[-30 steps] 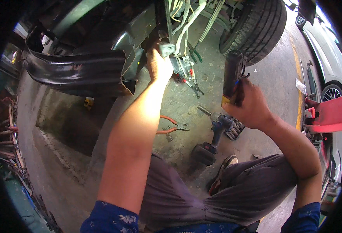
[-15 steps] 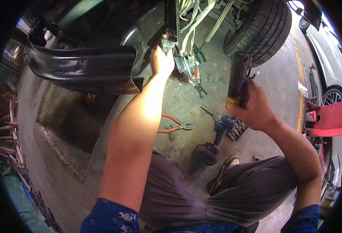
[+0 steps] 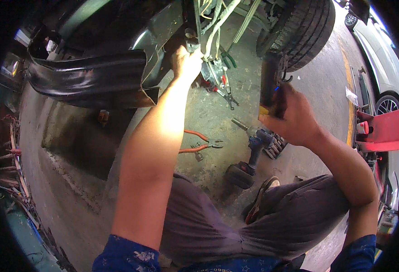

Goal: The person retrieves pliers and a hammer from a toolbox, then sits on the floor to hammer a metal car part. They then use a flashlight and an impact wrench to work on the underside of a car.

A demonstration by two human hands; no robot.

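My left hand (image 3: 186, 65) reaches up under the vehicle, its fingers closed around a small grey metal part (image 3: 192, 44) beside a dark upright bar. Bright light falls on this hand and its forearm. In my right hand (image 3: 294, 119) is a black, hooked work light (image 3: 269, 81) with a yellow section, held upright near the tyre. Pale cables (image 3: 217, 36) hang just right of my left hand. Below them lie green-handled pliers (image 3: 228, 59) and red-handled pliers (image 3: 225, 94), partly overlapped by other items.
A bent black panel (image 3: 90, 77) juts out at the left. On the floor are orange-handled pliers (image 3: 204, 141), a cordless impact wrench (image 3: 251, 156) and a row of sockets (image 3: 275, 147). A tyre (image 3: 299, 36) stands upper right; a red metal stand (image 3: 380, 131) is farther right, near a silver car (image 3: 378, 59).
The whole view has shifted slightly. Both hands keep their holds, and the light still shines on my left hand and forearm.
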